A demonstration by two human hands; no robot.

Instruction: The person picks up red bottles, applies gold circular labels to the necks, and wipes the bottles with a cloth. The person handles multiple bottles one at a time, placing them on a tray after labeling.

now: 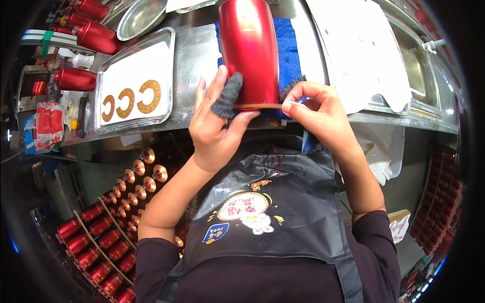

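A glossy red bottle [251, 53] lies on a blue cloth [289, 43] on the metal bench, its base end toward me. Along that base edge runs a thin gold strip [255, 106]. My left hand [216, 123] grips the bottle's left side near the base, with the thumb at the edge and a black knitted finger cover [228, 96] against the red surface. At the right end of the edge, my right hand [321, 113] pinches with thumb and forefinger on the gold strip. Another black finger cover shows partly behind those fingers.
To the left, a clear tray [172, 65] holds a white sheet with three gold C-shaped pieces [150, 97]. A metal bowl [142, 19] and more red bottles [76, 80] lie beyond. White sheeting [361, 55] covers the bench at right. Racked red bottles [103, 240] stand below.
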